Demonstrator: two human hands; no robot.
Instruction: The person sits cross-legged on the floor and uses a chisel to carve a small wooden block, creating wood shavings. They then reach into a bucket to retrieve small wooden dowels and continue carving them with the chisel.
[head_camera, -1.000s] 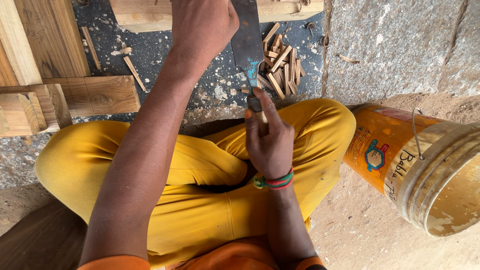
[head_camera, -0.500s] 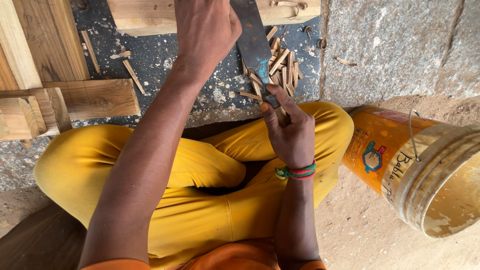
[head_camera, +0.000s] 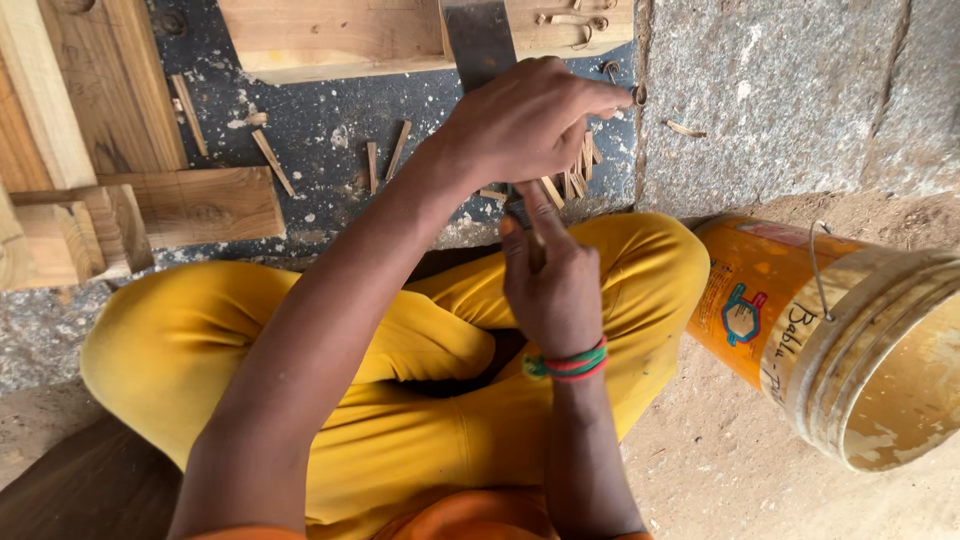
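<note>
My left hand is closed around a flat grey metal blade, whose broad end sticks up past the knuckles toward the top edge. Just below it, my right hand, with red and green bangles on the wrist, pinches a thin wooden sliver held upright over my knee. The blade's lower end is hidden between the two hands, close to the sliver's top. I sit cross-legged in yellow trousers. Several cut wooden slivers lie on the dark speckled slab under my left hand.
An orange and yellow plastic bucket lies on its side at the right on sandy ground. Wooden planks are stacked at the left, and a pale wooden block lies along the top. A grey stone slab is at the upper right.
My left hand has come down with the blade from the top of the view to just above my right hand. The right hand still holds the sliver.
</note>
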